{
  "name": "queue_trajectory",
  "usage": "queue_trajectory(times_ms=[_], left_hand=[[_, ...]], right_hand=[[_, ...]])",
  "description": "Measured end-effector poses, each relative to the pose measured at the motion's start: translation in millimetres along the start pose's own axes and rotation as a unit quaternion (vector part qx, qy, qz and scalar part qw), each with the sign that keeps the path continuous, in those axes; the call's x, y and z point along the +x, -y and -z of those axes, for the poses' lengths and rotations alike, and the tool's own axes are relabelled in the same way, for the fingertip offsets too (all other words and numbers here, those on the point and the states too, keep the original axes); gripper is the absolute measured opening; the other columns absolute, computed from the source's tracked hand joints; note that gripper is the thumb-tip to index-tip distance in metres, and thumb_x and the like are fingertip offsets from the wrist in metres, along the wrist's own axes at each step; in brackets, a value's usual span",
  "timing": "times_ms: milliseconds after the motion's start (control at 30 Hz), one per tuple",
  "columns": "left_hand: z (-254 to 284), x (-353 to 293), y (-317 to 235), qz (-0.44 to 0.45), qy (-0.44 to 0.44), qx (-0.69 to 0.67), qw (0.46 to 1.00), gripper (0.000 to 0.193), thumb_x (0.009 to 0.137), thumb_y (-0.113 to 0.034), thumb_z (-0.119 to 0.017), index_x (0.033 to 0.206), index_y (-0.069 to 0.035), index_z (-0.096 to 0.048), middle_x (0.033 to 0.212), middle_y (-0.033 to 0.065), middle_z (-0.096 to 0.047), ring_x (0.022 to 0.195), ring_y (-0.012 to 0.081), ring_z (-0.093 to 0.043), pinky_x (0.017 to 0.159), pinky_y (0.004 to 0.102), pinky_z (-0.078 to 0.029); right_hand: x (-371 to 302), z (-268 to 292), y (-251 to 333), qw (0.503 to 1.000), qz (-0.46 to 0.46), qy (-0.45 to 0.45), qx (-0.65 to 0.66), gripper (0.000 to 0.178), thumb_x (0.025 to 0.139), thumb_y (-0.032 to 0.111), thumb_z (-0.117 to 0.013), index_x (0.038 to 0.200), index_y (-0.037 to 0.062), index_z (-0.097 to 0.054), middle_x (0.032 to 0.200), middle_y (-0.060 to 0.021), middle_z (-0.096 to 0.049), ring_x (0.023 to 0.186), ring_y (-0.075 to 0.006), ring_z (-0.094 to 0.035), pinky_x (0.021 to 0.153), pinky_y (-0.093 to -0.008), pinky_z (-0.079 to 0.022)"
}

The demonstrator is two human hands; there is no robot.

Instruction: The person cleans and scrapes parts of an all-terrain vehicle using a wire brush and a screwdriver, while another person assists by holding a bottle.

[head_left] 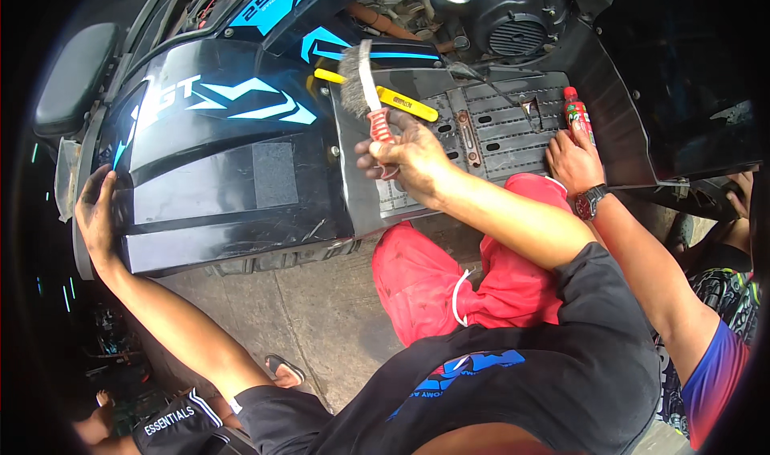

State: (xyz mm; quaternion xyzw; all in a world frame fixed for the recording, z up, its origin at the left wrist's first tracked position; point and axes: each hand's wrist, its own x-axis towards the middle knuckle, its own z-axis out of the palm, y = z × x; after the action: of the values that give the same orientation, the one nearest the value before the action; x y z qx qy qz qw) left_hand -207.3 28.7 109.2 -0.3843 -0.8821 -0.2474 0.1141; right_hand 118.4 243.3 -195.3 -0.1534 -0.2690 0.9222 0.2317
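L grip: ours, far L of frame, bent fingers a bit apart on the L edge of the black panel; we can't tell if it's pinching.
Black panel: L half of frame, glossy, w/ blue & white graphics, dull grey rect. patch, scuffs nr lower R corner.
Wire brush: upper ctr, in our R grip, held nearly upright, grey bristles up top facing L, red handle below.
Yellow bar: upper ctr, slanting behind the brush, which hides part of it.
R grip: ours, ctr, fingers closed round the brush's red handle.
Red legwear: ours, lower ctr, w/ white cord.
Footplate: R of ctr, slotted grey metal, w/ rusty strip.
Engine: top, R of ctr, dark round ribbed cover.
Co-worker's hand: R side, just below the bottle; touching or not, we can't tell.
Bottle: R side, red cap, by footplate's R edge.
Watch: R side, dark, on co-worker's wrist.
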Motion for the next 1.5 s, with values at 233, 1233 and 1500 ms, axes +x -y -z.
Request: queue_trajectory(times_ms=[233,1233,1500], left_hand=[[-3,-4,-8,-0.003,0.003,-0.017,1.0,0.033,0.089,-0.022,-0.068,0.111,0.003,-0.065,0.09,-0.0001,-0.063,0.077,0.0051,-0.053,0.068,0.0179,-0.039],[-10,-4,-18,-0.029,0.017,0.021,0.999,0.035,0.087,-0.025,-0.069,0.11,0.002,-0.066,0.09,0.0024,-0.065,0.079,0.009,-0.055,0.07,0.021,-0.043],[-14,-10,-23,-0.057,0.023,0.028,0.998,0.037,0.09,-0.027,-0.067,0.112,0.002,-0.066,0.093,0.0026,-0.064,0.082,0.0082,-0.054,0.075,0.0205,-0.042]], right_hand=[[-5,9,-2,0.998,-0.014,0.019,-0.06,0.056,0.082,-0.003,-0.06,0.132,0.0072,-0.037,0.097,-0.0113,-0.061,0.081,-0.0179,-0.065,0.067,-0.0306,-0.052],[-77,96,39,0.622,0.268,-0.315,-0.665,0.033,0.081,0.017,-0.059,0.111,0.0035,-0.064,0.101,-0.0202,-0.066,0.093,-0.0387,-0.064,0.082,-0.0438,-0.051],[1,94,69,0.598,0.081,-0.325,-0.728,0.035,0.087,0.026,-0.056,0.12,0.0233,-0.066,0.106,-0.0233,-0.066,0.101,-0.04,-0.063,0.089,-0.0461,-0.049]])
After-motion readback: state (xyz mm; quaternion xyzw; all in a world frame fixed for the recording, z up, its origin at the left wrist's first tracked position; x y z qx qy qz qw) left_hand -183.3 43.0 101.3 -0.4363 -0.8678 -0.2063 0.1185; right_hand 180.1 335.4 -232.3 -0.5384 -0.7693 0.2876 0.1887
